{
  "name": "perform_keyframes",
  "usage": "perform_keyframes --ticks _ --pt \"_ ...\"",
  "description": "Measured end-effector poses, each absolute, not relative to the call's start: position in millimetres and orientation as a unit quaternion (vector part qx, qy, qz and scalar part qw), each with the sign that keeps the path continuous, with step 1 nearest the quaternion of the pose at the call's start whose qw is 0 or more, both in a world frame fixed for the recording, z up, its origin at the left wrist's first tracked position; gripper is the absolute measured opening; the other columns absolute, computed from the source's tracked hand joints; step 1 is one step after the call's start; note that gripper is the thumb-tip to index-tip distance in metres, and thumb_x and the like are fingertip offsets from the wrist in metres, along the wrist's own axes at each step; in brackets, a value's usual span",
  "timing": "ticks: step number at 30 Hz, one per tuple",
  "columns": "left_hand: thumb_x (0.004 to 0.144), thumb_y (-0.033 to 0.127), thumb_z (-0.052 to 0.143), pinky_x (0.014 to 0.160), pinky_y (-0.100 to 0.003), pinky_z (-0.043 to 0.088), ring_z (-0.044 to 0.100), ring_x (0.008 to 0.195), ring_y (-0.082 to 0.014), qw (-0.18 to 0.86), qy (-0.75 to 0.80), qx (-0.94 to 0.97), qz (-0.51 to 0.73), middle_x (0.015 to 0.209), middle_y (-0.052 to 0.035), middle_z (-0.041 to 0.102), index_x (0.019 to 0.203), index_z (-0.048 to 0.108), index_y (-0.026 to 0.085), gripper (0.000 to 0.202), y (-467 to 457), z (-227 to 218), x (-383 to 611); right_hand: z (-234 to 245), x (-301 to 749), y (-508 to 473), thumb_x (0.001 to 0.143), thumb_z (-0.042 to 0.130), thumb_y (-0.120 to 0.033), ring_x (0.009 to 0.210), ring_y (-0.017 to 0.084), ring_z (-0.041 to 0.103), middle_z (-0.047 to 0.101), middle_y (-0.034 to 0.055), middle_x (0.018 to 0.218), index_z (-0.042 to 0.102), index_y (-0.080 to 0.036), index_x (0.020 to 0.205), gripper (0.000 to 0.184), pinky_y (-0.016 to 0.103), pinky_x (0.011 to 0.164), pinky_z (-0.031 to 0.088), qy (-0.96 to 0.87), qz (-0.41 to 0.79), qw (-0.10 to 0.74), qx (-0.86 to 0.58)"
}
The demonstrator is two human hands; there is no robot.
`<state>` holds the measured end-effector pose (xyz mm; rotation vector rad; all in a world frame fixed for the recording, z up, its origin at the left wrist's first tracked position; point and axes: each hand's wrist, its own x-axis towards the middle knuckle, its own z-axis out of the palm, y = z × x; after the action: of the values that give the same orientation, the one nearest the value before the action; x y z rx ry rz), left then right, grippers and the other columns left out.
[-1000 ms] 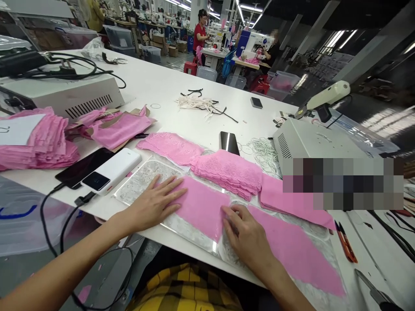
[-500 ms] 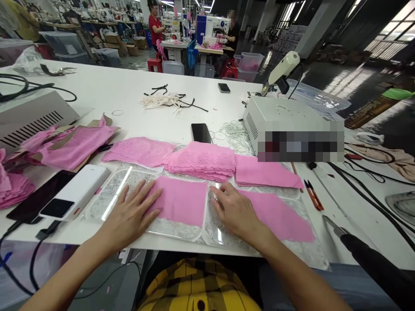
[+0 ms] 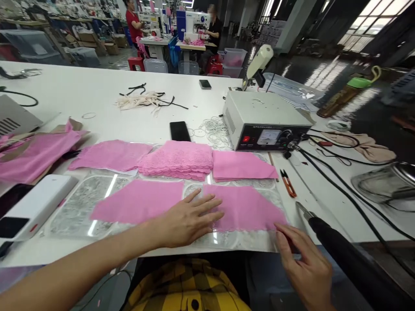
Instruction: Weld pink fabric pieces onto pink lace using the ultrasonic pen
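At the near edge of a white table (image 3: 94,93), I look down through the head camera, taking directions from a clock centred on the right pink panel (image 3: 248,211), twelve being straight ahead. Nearest, at seven o'clock, is the wearer's yellow-and-black checked clothing (image 3: 191,289). The right hand (image 3: 304,261) is at four o'clock, thumb and forefinger close together at the panel's near corner; I cannot tell whether they pinch the cloth. Further out that way lies a black-handled tool (image 3: 343,252). Between eight and nine, the left hand (image 3: 188,222) lies palm down, fingers spread, fingertips over the panel's left end. Both panels lie flat on clear plastic sheeting (image 3: 79,209); the left pink panel (image 3: 142,199) is at nine o'clock, partly behind the left forearm. Orange-handled snips (image 3: 288,185) lie at two. Just past the panels runs a row of pink cloth: a smooth stack (image 3: 243,165) at twelve, a lace-edged stack (image 3: 177,160) and a flatter pile (image 3: 112,155) towards ten. Beyond are a black phone (image 3: 180,131) at eleven and a grey metered box (image 3: 269,114) near one. Far off, a person in red (image 3: 132,23) stands at eleven.
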<state>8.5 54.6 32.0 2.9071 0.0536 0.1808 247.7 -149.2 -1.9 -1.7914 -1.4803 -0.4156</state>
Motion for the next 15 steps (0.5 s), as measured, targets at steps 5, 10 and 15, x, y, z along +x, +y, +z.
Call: perform_keyframes --ticks 5,10,15 --pt "0.104 0.039 0.043 0.123 -0.056 0.007 0.024 0.150 -0.0307 0.118 -0.035 0.992 0.005 0.161 -0.0103 0.027 0.150 0.043 0.023 0.048 66 31 40 -17 259 -171 0.093 0.058 -0.022 0.090 0.017 0.069 0.072 0.0076 0.100 0.069 -0.017 0.112 0.022 0.027 0.080 0.056 -0.524 -0.176 0.390 -0.737" --pt "0.104 0.045 0.042 0.124 -0.051 0.000 0.020 0.151 -0.0260 0.112 -0.009 0.994 -0.004 0.161 -0.0048 0.027 0.151 0.039 0.031 0.049 66 30 32 -24 264 -165 0.092 0.059 -0.020 0.099 0.018 0.069 0.071 0.0085 0.110 0.070 -0.021 0.112 0.022 0.031 0.087 0.058 -0.523 -0.171 0.388 -0.740" --pt "0.105 0.046 0.041 0.125 -0.048 0.003 0.019 0.152 -0.0244 0.096 0.011 0.995 -0.028 0.162 -0.0015 0.026 0.152 0.037 0.034 0.049 67 30 23 -21 267 -162 0.093 0.056 -0.020 0.104 0.019 0.068 0.070 0.0086 0.114 0.070 -0.020 0.114 0.025 0.031 0.090 0.058 -0.517 -0.166 0.374 -0.751"
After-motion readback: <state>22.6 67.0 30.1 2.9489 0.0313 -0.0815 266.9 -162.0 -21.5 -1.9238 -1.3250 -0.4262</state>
